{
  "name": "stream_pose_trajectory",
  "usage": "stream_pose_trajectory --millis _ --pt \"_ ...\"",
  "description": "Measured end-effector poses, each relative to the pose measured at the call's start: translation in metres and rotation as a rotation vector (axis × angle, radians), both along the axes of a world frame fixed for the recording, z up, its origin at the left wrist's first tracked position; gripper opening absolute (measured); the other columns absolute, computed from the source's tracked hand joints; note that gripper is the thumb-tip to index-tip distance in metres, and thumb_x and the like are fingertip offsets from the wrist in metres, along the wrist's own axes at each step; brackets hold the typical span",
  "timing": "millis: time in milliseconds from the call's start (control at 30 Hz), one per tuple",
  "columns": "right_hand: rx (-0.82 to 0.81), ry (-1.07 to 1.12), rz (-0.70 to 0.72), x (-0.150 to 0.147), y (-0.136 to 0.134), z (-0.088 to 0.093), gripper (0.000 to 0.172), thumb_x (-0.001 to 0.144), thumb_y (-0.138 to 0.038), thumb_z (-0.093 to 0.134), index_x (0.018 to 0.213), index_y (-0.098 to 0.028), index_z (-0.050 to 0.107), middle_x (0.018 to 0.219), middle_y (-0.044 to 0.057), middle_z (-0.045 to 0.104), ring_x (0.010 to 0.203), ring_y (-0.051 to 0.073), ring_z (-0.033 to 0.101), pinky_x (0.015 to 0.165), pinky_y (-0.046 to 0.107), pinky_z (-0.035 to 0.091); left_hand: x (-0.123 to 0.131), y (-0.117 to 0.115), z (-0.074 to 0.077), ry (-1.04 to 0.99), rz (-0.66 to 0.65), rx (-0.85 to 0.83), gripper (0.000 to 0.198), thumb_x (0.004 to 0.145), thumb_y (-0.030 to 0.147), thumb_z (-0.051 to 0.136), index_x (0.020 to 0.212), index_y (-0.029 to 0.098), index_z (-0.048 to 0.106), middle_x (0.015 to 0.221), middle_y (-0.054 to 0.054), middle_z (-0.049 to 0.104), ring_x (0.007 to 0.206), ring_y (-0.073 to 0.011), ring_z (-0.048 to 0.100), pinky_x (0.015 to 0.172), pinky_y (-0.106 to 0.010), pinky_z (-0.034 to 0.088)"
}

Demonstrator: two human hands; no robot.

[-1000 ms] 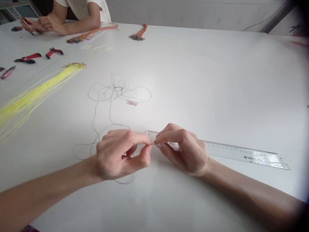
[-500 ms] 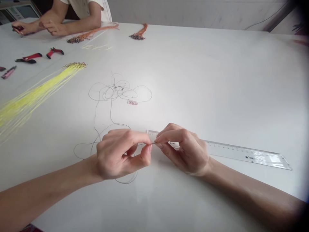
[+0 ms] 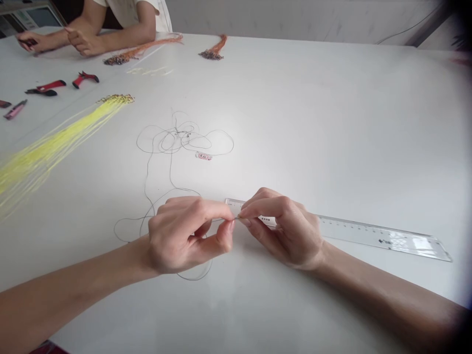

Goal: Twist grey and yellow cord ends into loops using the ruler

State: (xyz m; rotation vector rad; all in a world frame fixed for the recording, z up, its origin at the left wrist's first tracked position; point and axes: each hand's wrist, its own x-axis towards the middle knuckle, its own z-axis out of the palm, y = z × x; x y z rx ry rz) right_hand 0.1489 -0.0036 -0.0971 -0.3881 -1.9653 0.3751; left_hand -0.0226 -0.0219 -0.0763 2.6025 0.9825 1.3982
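My left hand (image 3: 184, 236) and my right hand (image 3: 283, 231) meet above a white table (image 3: 313, 123), fingertips almost touching. Each pinches a thin dark cord (image 3: 224, 220) between thumb and forefinger. The pinched part is very fine, and the fingers hide most of it. The cord runs back from under my left hand and spreads across the table in wide loops, tangled into a knot (image 3: 180, 135). A small pink-and-white label (image 3: 203, 156) lies just below the knot. A clear plastic ruler (image 3: 383, 237) lies partly under my right hand.
A long bundle of yellow cords (image 3: 55, 147) lies at the left, and orange cord bundles (image 3: 212, 49) lie at the far side. Red-handled pliers (image 3: 47, 88) and a pink-handled tool (image 3: 15, 109) lie far left. A co-worker's hands (image 3: 55, 42) rest at the far left.
My hands keep the same pinch on the cord. The whole scene has shifted slightly in view, and the co-worker's hands have moved left along the table.
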Motion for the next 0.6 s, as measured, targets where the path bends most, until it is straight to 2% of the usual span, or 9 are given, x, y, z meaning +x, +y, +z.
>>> stream_pose_trajectory --millis 200,400,600 --pt "-0.003 -0.006 -0.005 0.0003 -0.0002 0.0003 0.021 0.081 0.004 0.046 0.089 -0.015 0.046 0.068 0.003 0.057 0.057 0.008 0.048 0.046 0.02 0.04 -0.0004 0.0 -0.0005 0.009 0.005 -0.013 0.012 0.079 0.008 0.054 0.079 0.019 0.052 0.044 0.01 0.041 0.033 -0.0024 0.033 0.032 -0.015 0.033" --pt "0.003 -0.002 0.0 0.0 0.0002 -0.0004 0.022 0.08 0.006 0.047 0.088 -0.014 0.046 0.067 0.003 0.056 0.056 0.008 0.047 0.046 0.021 0.039 -0.0003 0.0014 0.0012 -0.012 -0.043 0.018 0.012 0.077 0.005 0.056 0.078 0.016 0.052 0.045 0.01 0.044 0.034 -0.0015 0.033 0.032 -0.014 0.032" --pt "-0.002 -0.01 -0.008 0.0002 0.0005 -0.0003 0.022 0.079 0.006 0.047 0.088 -0.014 0.046 0.068 0.003 0.058 0.057 0.008 0.047 0.046 0.021 0.04 0.0002 0.0021 0.0001 -0.005 -0.02 0.004 0.013 0.077 0.006 0.054 0.078 0.019 0.053 0.044 0.01 0.045 0.034 -0.0026 0.034 0.031 -0.015 0.034"
